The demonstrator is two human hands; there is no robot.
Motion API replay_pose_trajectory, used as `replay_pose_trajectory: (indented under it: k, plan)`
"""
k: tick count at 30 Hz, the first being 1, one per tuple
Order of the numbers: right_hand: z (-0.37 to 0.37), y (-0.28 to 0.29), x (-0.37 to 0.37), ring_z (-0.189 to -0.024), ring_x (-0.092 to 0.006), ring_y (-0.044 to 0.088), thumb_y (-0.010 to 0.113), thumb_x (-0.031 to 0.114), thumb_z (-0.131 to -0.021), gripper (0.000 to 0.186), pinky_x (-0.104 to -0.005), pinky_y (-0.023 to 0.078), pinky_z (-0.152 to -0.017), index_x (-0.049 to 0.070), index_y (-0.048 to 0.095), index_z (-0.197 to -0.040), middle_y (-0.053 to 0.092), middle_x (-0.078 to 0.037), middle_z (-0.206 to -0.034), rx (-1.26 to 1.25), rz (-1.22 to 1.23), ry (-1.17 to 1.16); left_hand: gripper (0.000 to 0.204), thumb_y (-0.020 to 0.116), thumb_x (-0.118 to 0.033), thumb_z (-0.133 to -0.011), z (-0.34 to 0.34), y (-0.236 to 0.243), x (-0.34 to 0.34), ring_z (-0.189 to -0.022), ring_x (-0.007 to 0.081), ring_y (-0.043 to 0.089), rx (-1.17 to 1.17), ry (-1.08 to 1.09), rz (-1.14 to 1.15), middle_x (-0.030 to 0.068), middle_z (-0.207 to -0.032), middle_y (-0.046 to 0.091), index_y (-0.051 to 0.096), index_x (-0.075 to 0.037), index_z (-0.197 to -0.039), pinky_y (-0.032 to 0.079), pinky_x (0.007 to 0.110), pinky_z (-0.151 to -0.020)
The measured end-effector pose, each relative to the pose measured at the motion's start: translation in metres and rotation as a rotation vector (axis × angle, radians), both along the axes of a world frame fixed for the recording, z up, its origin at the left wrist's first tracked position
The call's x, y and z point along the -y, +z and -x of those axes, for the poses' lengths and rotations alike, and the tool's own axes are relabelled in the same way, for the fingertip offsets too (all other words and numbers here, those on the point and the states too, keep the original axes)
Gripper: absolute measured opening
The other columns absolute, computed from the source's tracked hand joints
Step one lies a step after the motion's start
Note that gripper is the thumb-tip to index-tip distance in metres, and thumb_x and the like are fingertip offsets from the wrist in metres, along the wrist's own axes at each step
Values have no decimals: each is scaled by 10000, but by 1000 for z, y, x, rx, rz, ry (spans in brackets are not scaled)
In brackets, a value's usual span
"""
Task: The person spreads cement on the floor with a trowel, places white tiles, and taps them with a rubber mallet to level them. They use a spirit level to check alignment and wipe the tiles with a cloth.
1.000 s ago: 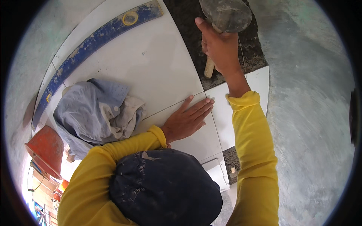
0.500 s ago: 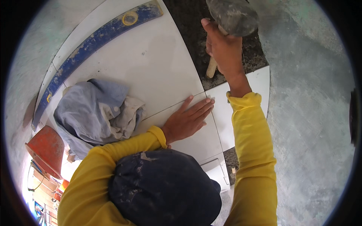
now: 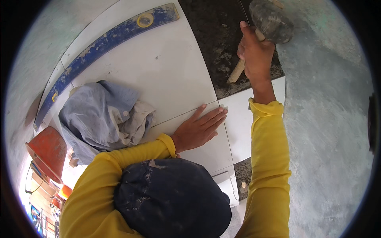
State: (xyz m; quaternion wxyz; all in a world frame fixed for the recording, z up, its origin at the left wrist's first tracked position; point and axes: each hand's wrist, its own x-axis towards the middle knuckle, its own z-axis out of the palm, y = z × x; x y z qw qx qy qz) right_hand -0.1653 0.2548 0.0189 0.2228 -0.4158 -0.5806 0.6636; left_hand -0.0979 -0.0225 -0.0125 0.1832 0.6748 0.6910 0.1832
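Note:
My right hand (image 3: pixel 258 53) is wrapped round the wooden handle of a rubber mallet (image 3: pixel 274 22). The mallet's dark grey, scuffed head is up beside the wall, and the handle's end hangs over dark wet mortar (image 3: pixel 216 43). Flat on a white tile (image 3: pixel 186 119), fingers spread, rests my left hand (image 3: pixel 200 127). Its fingertips reach the joint with a narrower white tile (image 3: pixel 238 115) on the right, just below the mortar bed. I see nothing in the left hand.
A blue spirit level (image 3: pixel 99 47) lies across the tiles at upper left. Nearer are a crumpled grey-blue cloth (image 3: pixel 95 115) and a tipped orange bucket (image 3: pixel 47 152). A grey plastered wall (image 3: pixel 325 139) stands on the right. A dark cap (image 3: pixel 170 198) blocks the lower middle.
My right hand and the mallet have moved right, toward the wall, uncovering more mortar. The left hand stays flat on the tile. The view has shifted slightly.

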Motion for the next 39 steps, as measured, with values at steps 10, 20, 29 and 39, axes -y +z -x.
replay_pose_trajectory:
  k: [10,20,29,39]
  plan:
    - [-10,-8,13,-439,-70,439,770,194,-1000,268,-275,345,-425,75,634,-802,502,29,-582,22,-261,102,646,614,-478,-1039,1,-2,-5,-1622,162,275,11,-7,18,9,-1709,410,525,-130,-1576,173,576,-1314]
    - [18,25,1,-576,-63,549,808,212,-974,261,-266,407,-508,53,670,-819,599,16,-667,-235,62,205,668,636,-496,-1025,-1,-2,2,-1621,172,281,11,7,14,12,-1699,422,527,-131,-1574,192,573,-1309]
    - [13,41,23,-454,-79,450,795,168,-975,228,-267,330,-431,79,627,-849,490,18,-592,-165,-225,109,657,623,-488,-1034,0,-2,2,-1623,165,275,12,3,25,10,-1699,421,521,-137,-1579,178,577,-1317]
    - [-4,31,36,-440,-78,418,802,181,-978,244,-262,321,-438,98,618,-840,438,37,-584,-94,-25,69,648,620,-475,-1035,0,3,0,-1621,170,285,5,6,2,17,-1693,430,526,-129,-1574,174,576,-1318]
